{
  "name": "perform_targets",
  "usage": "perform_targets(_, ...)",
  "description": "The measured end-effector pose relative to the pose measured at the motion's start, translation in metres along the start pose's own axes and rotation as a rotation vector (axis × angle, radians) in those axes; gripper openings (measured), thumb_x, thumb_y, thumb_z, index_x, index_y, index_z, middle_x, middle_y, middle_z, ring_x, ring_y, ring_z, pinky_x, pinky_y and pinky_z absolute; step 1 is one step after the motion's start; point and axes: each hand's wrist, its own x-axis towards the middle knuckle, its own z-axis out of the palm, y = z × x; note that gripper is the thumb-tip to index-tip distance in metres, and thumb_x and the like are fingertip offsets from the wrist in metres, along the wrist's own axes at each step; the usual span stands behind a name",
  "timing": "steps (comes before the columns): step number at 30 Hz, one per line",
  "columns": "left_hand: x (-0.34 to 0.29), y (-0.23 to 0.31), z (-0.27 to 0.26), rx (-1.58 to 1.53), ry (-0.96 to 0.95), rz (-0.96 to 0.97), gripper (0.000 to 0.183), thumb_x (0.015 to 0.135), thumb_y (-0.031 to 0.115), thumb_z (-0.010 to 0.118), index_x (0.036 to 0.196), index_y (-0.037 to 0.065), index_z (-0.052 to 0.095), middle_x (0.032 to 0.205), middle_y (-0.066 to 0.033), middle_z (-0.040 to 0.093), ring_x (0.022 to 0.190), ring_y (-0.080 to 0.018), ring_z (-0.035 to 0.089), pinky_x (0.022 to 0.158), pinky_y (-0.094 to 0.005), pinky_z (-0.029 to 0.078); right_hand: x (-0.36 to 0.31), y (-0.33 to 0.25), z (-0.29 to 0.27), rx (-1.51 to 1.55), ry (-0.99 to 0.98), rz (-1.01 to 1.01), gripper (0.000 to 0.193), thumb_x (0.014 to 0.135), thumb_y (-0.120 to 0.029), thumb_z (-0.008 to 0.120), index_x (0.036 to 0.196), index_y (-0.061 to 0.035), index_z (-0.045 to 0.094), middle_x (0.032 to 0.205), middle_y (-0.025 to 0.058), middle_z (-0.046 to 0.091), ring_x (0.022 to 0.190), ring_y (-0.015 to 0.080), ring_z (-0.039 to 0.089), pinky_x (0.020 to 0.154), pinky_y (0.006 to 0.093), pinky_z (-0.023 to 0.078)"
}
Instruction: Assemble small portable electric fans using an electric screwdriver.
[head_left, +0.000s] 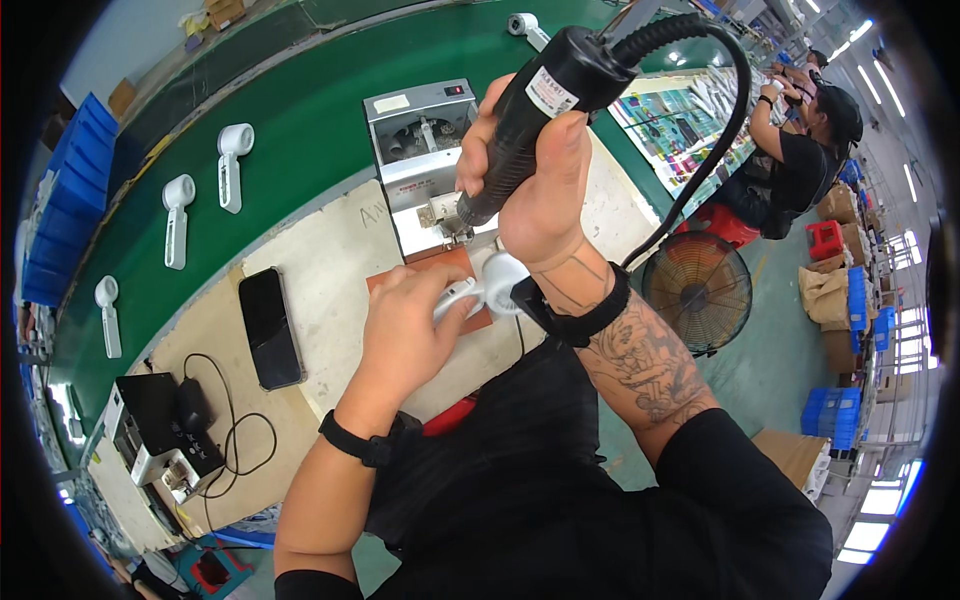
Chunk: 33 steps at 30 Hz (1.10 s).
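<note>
My right hand (545,195) is wrapped round a black electric screwdriver (572,75), raised and tilted. A ribbed cable runs from its top. Its lower end is at the front of a grey screw feeder (425,170), close to the metal pick-up part (445,215); I cannot tell whether they touch. Below it, my left hand (400,325) is closed round the handle of a white handheld fan (505,283), over an orange-brown mat (430,266). The fan's round head points toward my right wrist and is partly hidden by it.
A black phone (270,328) and a second small feeder (165,440) with a cable lie on the left. More white handheld fans (230,165) rest on the green conveyor belt (300,110). A floor fan (697,293) stands at right; beyond it sits a co-worker (800,150).
</note>
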Motion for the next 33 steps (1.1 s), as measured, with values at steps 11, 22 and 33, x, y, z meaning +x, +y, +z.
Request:
perform_targets(11, -0.012, -0.002, 0.020, 0.174, 0.111, 0.053, 0.029, 0.086, 0.021, 0.081, 0.115, 0.015, 0.077, 0.110, -0.0040, 0.070, 0.103, -0.0279, 0.062, 0.087, -0.0422, 0.046, -0.015, 0.030, 0.003, -0.025, 0.029, 0.014, 0.088, 0.093, -0.084, 0.052, 0.117, 0.0005, 0.053, 0.074, 0.0060, 0.060, 0.064, 0.0127, 0.058, 0.060, 0.0280, 0.049)
perform_targets(22, 0.005, -0.025, 0.010, 0.210, -0.064, 0.337, 0.033, 0.085, 0.027, 0.083, 0.117, 0.020, 0.077, 0.123, 0.0010, 0.072, 0.107, -0.0254, 0.061, 0.092, -0.0410, 0.046, -0.023, 0.019, -0.015, 0.044, 0.059, 0.136, 0.091, 0.093, -0.088, 0.043, 0.119, -0.0018, 0.051, 0.074, 0.0059, 0.060, 0.063, 0.0141, 0.058, 0.062, 0.0295, 0.051)
perform_targets(33, 0.009, -0.022, 0.018, 0.166, -0.065, 0.196, 0.029, 0.082, 0.019, 0.083, 0.105, 0.007, 0.070, 0.113, -0.0036, 0.074, 0.103, -0.0289, 0.063, 0.091, -0.0439, 0.047, -0.048, 0.010, -0.036, 0.118, 0.054, 0.204, 0.087, 0.092, -0.082, 0.055, 0.125, -0.0011, 0.050, 0.078, 0.0046, 0.060, 0.066, 0.0107, 0.057, 0.061, 0.0264, 0.046)
